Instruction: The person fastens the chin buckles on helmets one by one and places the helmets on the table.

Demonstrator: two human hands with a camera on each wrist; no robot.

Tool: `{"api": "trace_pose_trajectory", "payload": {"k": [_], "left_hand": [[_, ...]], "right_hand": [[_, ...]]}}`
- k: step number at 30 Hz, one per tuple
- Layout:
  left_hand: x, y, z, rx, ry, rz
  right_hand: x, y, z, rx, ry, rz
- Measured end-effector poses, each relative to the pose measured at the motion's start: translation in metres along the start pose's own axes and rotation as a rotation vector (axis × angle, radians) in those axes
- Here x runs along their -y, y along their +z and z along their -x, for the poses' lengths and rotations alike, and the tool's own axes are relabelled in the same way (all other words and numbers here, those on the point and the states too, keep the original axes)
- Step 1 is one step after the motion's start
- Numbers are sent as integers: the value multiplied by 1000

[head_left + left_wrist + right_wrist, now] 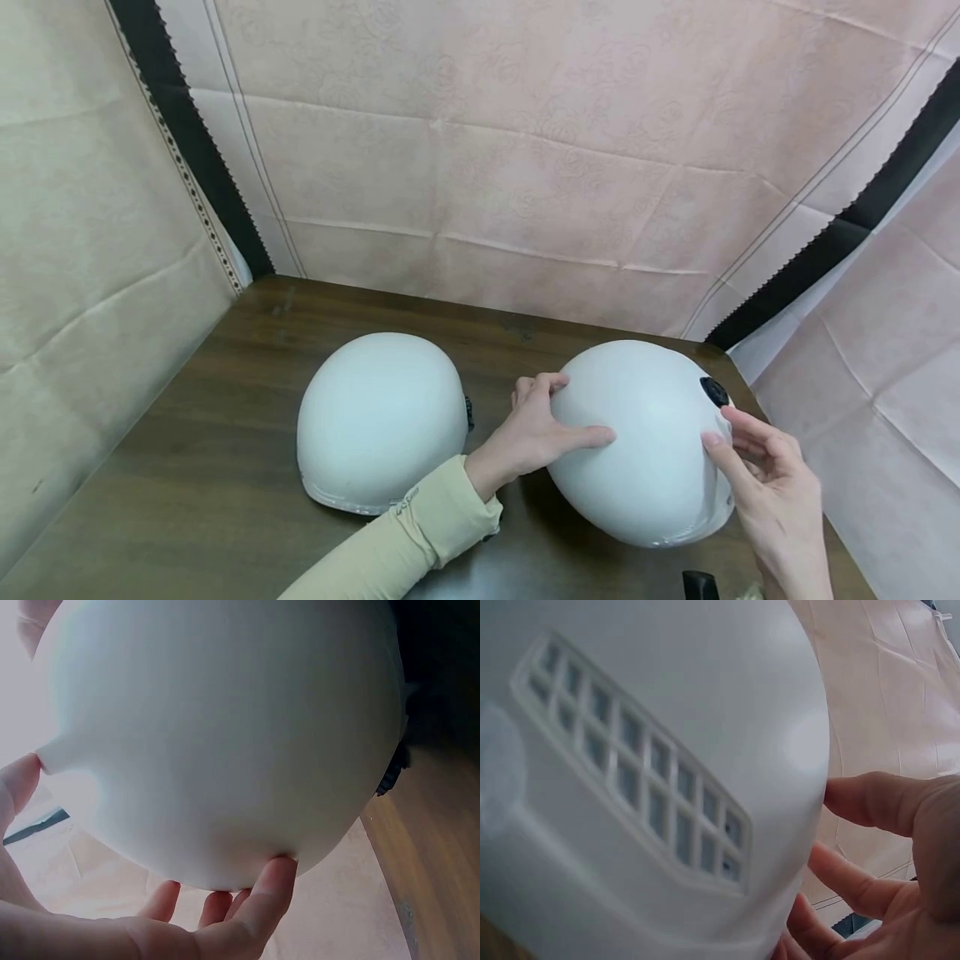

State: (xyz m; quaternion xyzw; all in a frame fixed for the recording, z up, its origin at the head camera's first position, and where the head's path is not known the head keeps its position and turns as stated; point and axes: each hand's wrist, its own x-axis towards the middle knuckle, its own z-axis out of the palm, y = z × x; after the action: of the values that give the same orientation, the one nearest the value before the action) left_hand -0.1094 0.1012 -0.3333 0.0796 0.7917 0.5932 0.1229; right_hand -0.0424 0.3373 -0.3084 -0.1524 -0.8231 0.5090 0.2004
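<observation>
A smooth white helmet (637,450) is between my two hands over the right part of the table, tilted, with a shadow beneath it. My left hand (536,429) grips its left side, thumb spread across the shell and fingers round the far side. On the right side my right hand (772,475) holds the helmet's edge between thumb and fingers, just below a round black piece (715,392). In the right wrist view, a grid-patterned vent (641,769) shows on the shell. The helmet's inside is hidden.
Another white helmet (382,425) stands dome up on the brown wooden table (225,450), left of my left forearm, with a black part (469,413) at its right side. Pale fabric walls (480,167) enclose the table. A small black object (700,585) shows at the bottom edge.
</observation>
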Motion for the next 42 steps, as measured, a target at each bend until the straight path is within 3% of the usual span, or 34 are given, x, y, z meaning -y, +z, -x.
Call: {"api": "trace_pose_trajectory", "payload": {"k": [5,11,24,35,42], "left_hand": [[2,-1,0,7,-3,14],[3,-3,1,16,-5,24],[-1,-3,3,-3,80,-70],[-3,-5,4,4,80,-82],[-2,-2,4,22,64,-58]], "right_hand": [[-3,-5,-4,107,26,184],[-5,-8,-5,198,37,297],[-8,-7,-2,196,-17,289],[-6,-2,-2,166,-74,246],[-3,5,1,118,-124,147]]}}
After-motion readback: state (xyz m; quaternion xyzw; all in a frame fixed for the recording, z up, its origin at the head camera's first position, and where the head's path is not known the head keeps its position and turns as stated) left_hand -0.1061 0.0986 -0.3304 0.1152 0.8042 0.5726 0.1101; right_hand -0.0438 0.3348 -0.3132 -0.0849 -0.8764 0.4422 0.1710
